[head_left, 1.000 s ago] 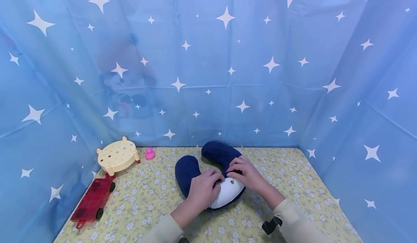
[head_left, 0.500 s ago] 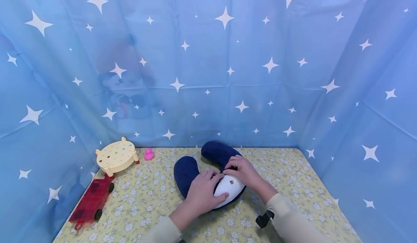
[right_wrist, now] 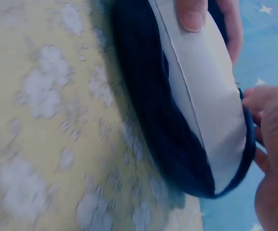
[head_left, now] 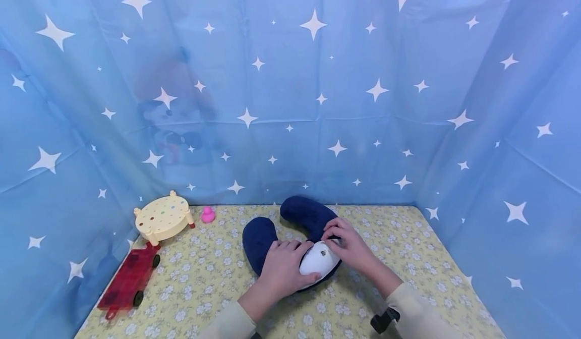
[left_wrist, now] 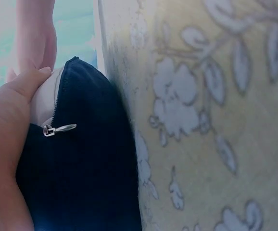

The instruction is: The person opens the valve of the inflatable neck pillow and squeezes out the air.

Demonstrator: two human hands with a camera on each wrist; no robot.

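Observation:
A navy U-shaped neck pillow (head_left: 260,243) lies on the cloth with its zipped cover undone at the curve. White inner cushion (head_left: 317,261) shows through the opening, with a small dark spot on it. My left hand (head_left: 282,268) grips the left side of the curve, thumb on the white part and fingers over the inner edge. With my right hand (head_left: 348,245) I pinch the navy cover's edge at the opening's far right; the right wrist view shows those fingertips (right_wrist: 252,98) at the rim. A silver zipper pull (left_wrist: 62,129) hangs at one end of the zip.
A cream round toy table (head_left: 164,218) with dotted top tilts at the back left, against a red plaid wheeled toy cart (head_left: 129,278). A small pink duck (head_left: 208,215) stands beside them. Starry blue curtains (head_left: 290,102) enclose the flowered tablecloth (head_left: 204,278).
My left thumb has spread from the opening's edge onto the white cushion's near side. My right hand has shifted slightly right along the opening, still at the cover's edge.

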